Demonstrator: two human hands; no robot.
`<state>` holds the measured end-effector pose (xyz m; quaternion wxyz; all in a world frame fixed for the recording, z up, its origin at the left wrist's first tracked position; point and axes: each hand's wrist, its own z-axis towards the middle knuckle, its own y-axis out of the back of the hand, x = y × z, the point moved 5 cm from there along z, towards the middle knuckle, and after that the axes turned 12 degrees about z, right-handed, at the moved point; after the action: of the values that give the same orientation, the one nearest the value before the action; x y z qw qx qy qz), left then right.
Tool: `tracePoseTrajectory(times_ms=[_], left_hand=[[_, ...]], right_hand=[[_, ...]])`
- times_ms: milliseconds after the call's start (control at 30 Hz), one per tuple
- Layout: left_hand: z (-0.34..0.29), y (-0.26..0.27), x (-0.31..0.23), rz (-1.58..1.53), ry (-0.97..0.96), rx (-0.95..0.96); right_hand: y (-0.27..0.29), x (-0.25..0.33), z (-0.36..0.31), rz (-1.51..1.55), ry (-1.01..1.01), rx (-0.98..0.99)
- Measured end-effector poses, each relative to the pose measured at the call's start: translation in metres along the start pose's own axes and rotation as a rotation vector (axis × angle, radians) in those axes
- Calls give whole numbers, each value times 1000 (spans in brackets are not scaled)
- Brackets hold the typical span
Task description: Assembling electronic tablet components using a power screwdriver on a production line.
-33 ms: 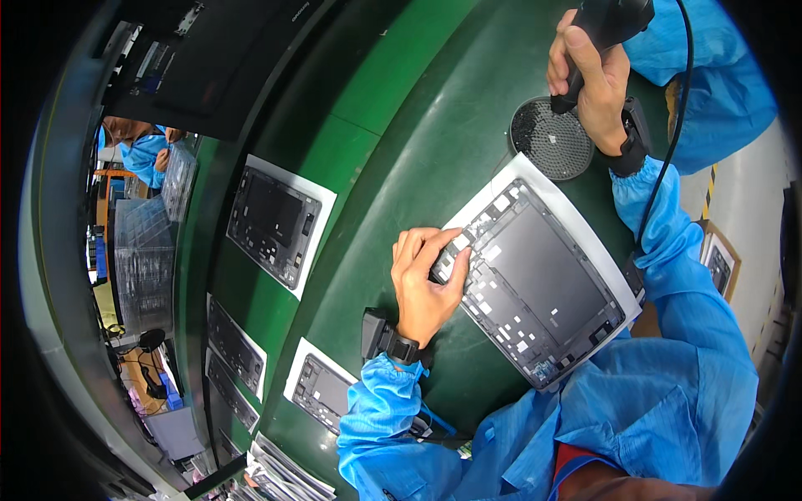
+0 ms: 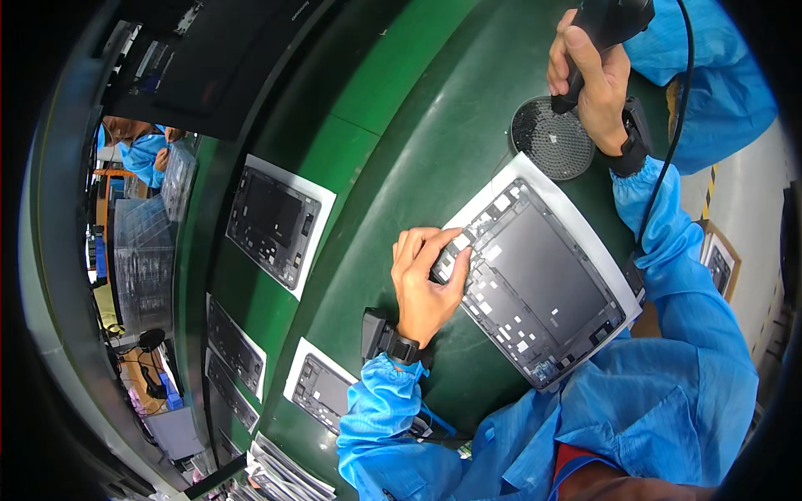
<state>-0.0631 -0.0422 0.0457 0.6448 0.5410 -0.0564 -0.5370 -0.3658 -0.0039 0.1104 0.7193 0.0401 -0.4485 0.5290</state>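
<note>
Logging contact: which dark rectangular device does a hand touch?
The dark rectangular device beside the round dark dish: the left hand holds its corner; no hand touches the others.

Black tool (image 2: pixel 616 20) cut off (upper edge).

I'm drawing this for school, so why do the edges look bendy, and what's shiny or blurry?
In the head view, the fisheye lens curves straight edges near the black rim; head view again, pale glare streaks the green table; head view too, the left hand and tablet look fairly crisp, but the clear plastic trays, far left, look less sharp.
</note>
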Motion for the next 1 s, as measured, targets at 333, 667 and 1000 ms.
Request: tracePoseTrajectory(times_ms=[333,667,1000], left_hand=[[0,-2,2,-7,-4,-4],[3,-3,-1,-35,-44,-69],[0,-3,7,-62,-48,-94]], right_hand=[[-2,-2,-3,-20,-8,-63],[17,-6,0,228,70,24],[-134,2,-93,154,-196,384]])
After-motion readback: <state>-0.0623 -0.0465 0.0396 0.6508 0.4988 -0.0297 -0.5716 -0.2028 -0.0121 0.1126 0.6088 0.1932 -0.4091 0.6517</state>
